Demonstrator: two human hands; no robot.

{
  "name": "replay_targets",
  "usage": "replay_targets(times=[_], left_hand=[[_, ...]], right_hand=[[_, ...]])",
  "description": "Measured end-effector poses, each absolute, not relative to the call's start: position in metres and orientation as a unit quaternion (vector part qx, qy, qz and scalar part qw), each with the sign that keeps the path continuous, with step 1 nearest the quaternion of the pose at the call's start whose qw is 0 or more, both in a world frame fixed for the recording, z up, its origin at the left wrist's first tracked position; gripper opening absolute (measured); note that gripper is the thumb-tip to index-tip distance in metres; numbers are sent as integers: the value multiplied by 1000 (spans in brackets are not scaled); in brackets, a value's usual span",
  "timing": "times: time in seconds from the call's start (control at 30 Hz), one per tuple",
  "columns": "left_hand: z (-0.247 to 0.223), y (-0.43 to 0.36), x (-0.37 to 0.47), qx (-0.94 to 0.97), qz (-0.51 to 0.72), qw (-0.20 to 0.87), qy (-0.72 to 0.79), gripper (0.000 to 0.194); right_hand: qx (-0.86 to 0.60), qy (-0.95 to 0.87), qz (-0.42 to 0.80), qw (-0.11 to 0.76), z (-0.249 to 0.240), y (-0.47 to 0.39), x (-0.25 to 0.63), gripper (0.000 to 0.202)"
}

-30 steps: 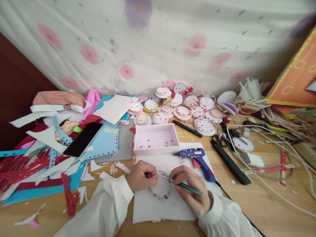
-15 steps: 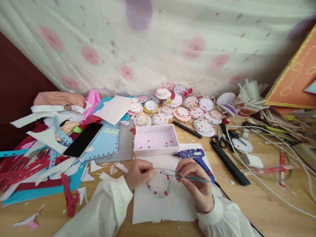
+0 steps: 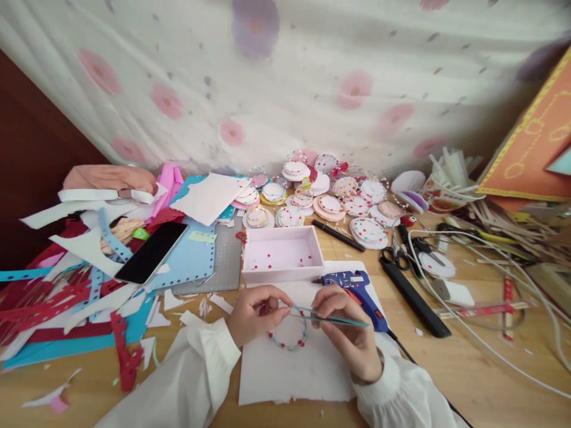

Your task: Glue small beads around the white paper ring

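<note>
My left hand pinches a thin pale green strand at the end of a beaded ring, a loop with red and pale beads. The ring hangs over a white sheet. To its right, my right hand has thumb and fingers closed on the green strands, whose ends stick out to the right. Behind the hands stands a pale pink open box with a few small red pieces inside. A blue glue gun lies just behind my right hand.
Paper scraps and a phone cover the left side. Decorated paper discs are piled at the back. Scissors, a black bar, a white cable and a tub of white sticks lie at the right.
My right hand has moved slightly left, closer to my left hand. The ring now tilts, its upper part partly hidden by the strands and fingers.
</note>
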State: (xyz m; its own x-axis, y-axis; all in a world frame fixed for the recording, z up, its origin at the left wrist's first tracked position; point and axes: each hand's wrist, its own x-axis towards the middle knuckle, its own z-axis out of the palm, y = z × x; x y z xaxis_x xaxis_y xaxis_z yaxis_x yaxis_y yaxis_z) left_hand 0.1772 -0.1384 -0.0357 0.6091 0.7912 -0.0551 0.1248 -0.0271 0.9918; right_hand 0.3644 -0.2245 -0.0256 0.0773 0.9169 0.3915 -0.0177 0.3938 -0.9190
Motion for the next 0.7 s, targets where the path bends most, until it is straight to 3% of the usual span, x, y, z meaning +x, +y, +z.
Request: replay_targets(times=[0.33,0.7], left_hand=[[-35,-140,177,714,309,516,359,12],[-31,-141,180,735,345,452,368,16]], right_hand=[[-386,-546,416,616,-29,-226,361,14],[-415,-665,235,575,-29,-229,364,32]])
